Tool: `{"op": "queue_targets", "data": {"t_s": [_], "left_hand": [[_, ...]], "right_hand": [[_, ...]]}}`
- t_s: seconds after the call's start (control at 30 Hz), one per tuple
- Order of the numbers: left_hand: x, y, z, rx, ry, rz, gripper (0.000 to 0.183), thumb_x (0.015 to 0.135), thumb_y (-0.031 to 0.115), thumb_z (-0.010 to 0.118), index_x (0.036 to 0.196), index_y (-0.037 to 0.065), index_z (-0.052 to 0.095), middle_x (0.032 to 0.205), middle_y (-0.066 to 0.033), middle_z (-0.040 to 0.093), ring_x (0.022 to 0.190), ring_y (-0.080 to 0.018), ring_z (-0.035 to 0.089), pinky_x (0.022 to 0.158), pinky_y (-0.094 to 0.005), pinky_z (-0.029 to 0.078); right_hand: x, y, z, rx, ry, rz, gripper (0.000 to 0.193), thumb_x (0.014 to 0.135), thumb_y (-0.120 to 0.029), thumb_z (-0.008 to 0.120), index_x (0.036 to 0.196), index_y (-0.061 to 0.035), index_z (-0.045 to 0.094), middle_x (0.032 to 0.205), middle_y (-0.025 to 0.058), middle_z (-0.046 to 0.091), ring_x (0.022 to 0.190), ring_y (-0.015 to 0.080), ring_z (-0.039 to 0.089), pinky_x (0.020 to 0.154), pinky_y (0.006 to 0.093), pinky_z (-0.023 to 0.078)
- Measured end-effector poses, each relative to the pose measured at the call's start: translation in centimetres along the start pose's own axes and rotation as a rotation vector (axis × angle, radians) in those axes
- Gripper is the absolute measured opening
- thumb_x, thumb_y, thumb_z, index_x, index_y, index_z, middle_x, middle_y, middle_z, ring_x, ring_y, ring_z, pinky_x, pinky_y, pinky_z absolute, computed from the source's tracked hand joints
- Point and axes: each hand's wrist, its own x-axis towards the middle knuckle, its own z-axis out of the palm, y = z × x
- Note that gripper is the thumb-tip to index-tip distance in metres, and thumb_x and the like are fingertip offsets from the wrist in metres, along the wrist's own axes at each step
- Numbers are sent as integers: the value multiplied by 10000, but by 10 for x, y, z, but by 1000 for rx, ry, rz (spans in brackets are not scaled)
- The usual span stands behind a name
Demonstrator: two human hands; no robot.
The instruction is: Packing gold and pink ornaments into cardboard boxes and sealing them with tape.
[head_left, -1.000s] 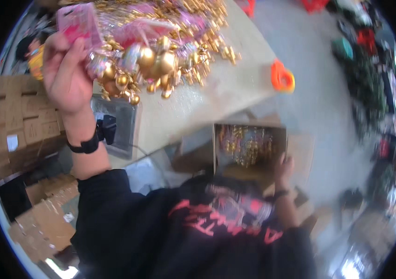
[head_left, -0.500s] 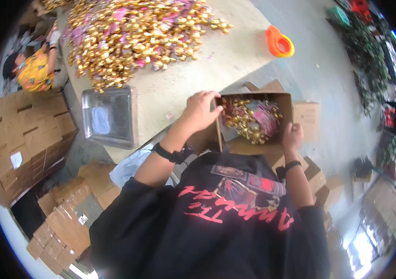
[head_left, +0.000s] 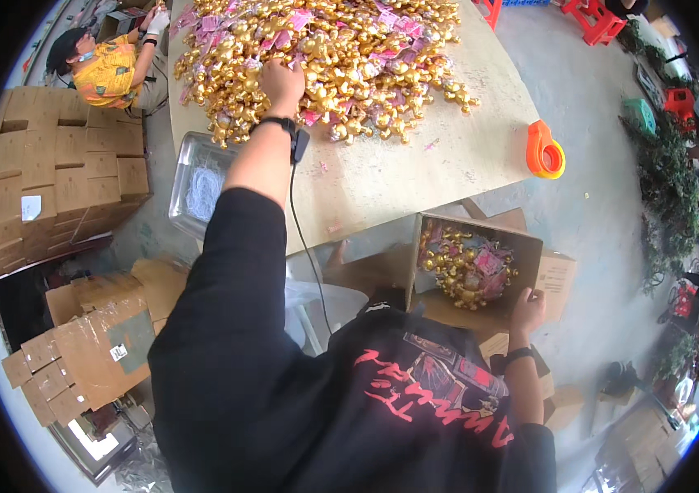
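Observation:
A large heap of shiny gold bear-shaped ornaments with pink tags (head_left: 366, 62) covers the far part of the table. My left hand (head_left: 282, 85) is stretched out to the heap's near left part, its fingers curled down among the ornaments. What those fingers hold, if anything, is hidden. Below the table's near edge, an open cardboard box (head_left: 458, 315) contains more gold ornaments (head_left: 469, 275) with pink and clear wrapping. My right hand (head_left: 528, 311) is closed on the box's right edge.
An orange and yellow tape dispenser (head_left: 545, 152) sits at the table's right corner. At its left edge lies a clear plastic tray (head_left: 193, 185). Cardboard cartons (head_left: 70, 172) are stacked on the left. A person in a yellow shirt (head_left: 107, 74) works at the far left.
My left hand has let go of the box's left edge and reached forward onto the heap. My right hand still holds the box. The view has shifted.

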Motion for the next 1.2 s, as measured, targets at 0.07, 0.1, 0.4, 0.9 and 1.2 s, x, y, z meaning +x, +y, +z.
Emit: {"op": "queue_targets", "data": {"t_s": [0.07,0.1,0.4,0.9,1.2], "left_hand": [[24,-3,13,30,-243,-94,476,824,214,702,1189,-64,572,1205,-295,572,1097,-429,578,1006,-463,431],[28,8,19,4,-324,-223,511,834,183,678,1244,-76,518,1254,-342,506,1111,-445,571,1012,-462,432],[18,18,49,-274,-401,-531,435,830,298,657,984,-108,684,979,-257,702,915,-376,696,721,-448,552],[42,-11,-79,-1357,-749,-251,243,933,51,591,1173,38,624,1006,-16,676,810,-104,596,710,-249,457],[31,39,-207,-1629,-701,36,222,940,26,586,1152,49,650,1082,-47,690,981,-164,643,912,-330,490]], "right_hand": [[3,1,6,-28,-2,6,303,878,-377,581,962,-90,633,884,129,673,828,339,645,739,462,497],[3,2,6,-38,9,15,303,878,-377,581,962,-90,633,884,129,673,828,339,645,739,462,497],[-2,1,-5,-51,-8,51,328,884,-369,564,1009,-78,651,936,147,683,876,348,657,768,468,501],[-1,2,2,10,24,24,311,875,-391,570,935,-94,637,955,131,674,889,351,641,763,459,504],[-8,-9,-16,29,-19,16,346,898,-403,544,1001,-87,640,1003,150,675,954,365,638,811,480,492]]}}
